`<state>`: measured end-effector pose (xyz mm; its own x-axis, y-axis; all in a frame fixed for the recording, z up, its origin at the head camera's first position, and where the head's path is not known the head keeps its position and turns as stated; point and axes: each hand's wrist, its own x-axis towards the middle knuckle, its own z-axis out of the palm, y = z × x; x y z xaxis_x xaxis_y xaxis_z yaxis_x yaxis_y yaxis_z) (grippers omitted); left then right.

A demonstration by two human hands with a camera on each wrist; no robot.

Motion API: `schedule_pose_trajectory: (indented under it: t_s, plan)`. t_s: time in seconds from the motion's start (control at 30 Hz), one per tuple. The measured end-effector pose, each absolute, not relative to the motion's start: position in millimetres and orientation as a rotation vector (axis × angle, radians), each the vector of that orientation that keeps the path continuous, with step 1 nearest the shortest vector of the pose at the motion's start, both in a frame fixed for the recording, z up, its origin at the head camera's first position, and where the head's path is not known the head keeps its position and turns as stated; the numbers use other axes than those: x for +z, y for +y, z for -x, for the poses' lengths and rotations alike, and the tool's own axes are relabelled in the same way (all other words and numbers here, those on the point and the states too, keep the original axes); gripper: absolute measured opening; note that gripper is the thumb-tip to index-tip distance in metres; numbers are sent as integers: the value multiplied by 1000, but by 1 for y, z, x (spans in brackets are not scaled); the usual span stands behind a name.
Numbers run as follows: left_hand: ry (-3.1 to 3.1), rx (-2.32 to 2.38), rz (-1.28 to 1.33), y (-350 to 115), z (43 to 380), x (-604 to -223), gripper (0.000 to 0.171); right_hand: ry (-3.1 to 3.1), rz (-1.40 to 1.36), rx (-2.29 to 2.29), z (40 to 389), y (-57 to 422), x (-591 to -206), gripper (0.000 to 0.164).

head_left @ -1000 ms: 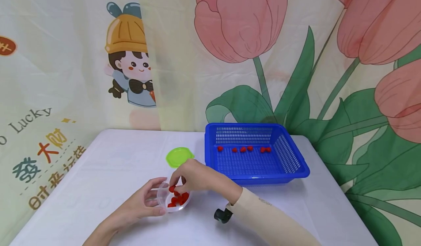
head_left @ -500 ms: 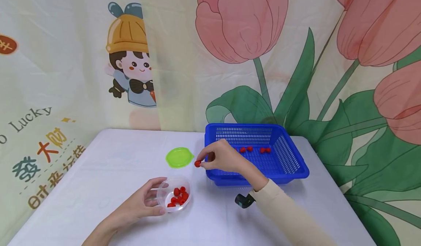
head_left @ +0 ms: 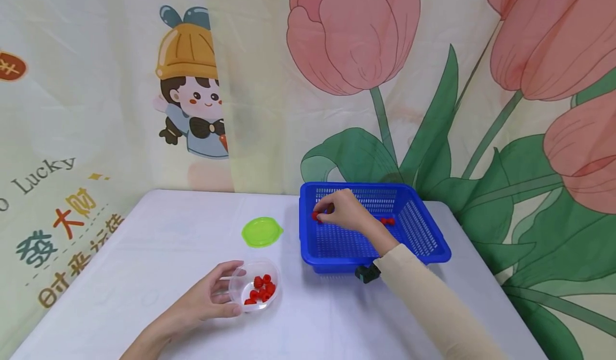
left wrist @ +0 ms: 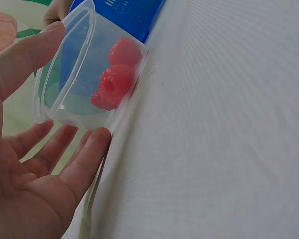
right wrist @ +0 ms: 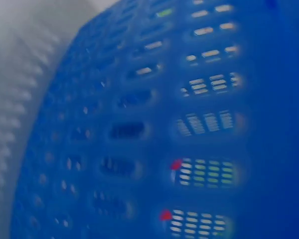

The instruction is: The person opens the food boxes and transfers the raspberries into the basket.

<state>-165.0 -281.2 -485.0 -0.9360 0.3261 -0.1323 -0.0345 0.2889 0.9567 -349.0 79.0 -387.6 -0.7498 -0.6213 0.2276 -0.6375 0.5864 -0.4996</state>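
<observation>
In the head view my left hand steadies a clear plastic tub, thumb and fingers spread round its side. Several red raspberries lie in the tub; the left wrist view shows raspberries through its wall, the thumb at the rim and the fingers beneath. Over the back left part of a blue plastic basket, my right hand pinches a raspberry between thumb and fingertips. Two raspberries show farther right on the basket floor. My right hand hides others.
A bright green lid lies on the white tablecloth behind the tub. The right wrist view is filled by the basket's slotted wall, close to the camera. A printed curtain hangs behind the table.
My right hand has lifted a raspberry out of the tub and carried it right and away, past the green lid, to above the basket. My left hand and the tub have stayed put.
</observation>
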Motion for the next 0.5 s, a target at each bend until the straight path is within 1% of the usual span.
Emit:
schedule_pose_trajectory:
  t_s: [0.5]
  plan:
    - [2247, 1696, -274, -281, 166, -486, 91, -2899, -931, 806, 358, 75, -419, 12]
